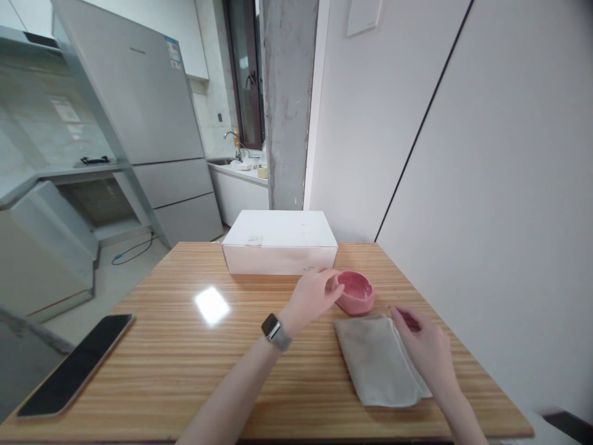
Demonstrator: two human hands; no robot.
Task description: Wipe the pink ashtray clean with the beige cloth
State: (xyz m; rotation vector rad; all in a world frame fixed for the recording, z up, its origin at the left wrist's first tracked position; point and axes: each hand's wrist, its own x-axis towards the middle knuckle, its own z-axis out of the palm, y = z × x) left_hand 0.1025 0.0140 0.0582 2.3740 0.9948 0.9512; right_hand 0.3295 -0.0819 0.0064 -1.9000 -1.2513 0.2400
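A pink bowl (356,293) sits on the wooden table, right of the middle. My left hand (315,295), with a watch on its wrist, reaches the bowl's left edge; its thumb and fingers are at the rim. A folded grey cloth (377,361) lies flat just in front of the bowl. At the cloth's upper right corner is my right hand (424,343), its thumb and fingers curled close together at the cloth's edge. Whether cloth is pinched between them is hard to make out.
A white box (280,243) stands at the table's back edge, behind the bowl. A black phone or tablet (76,366) lies at the table's left front. A white wall (500,204) rises along the right side.
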